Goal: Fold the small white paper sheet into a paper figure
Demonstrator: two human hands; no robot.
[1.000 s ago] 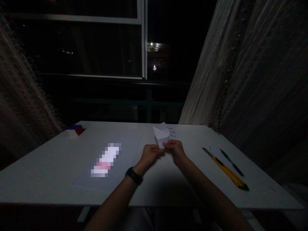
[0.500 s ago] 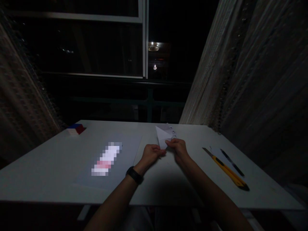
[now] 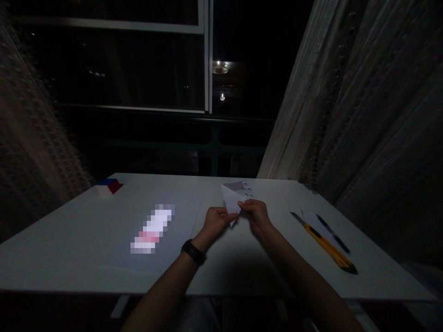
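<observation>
A small folded white paper [image 3: 232, 198] with dark marks near its far edge is held above the white table [image 3: 242, 258], just past its middle. My left hand [image 3: 216, 221] pinches the paper's lower left side, fingers closed; a dark watch sits on that wrist. My right hand [image 3: 255, 215] pinches the lower right side, fingers closed too. The paper's pointed bottom tip pokes out between the two hands.
A yellow utility knife [image 3: 325, 242] and a dark pen [image 3: 332, 234] lie at the right. A flat sheet [image 3: 155, 230] lies at the left, a red-and-blue block [image 3: 108, 186] at the far left corner. Curtains hang on both sides of a dark window.
The paper has turned slightly between my fingers and its bottom tip now shows below them. Both hands have stayed in almost the same place.
</observation>
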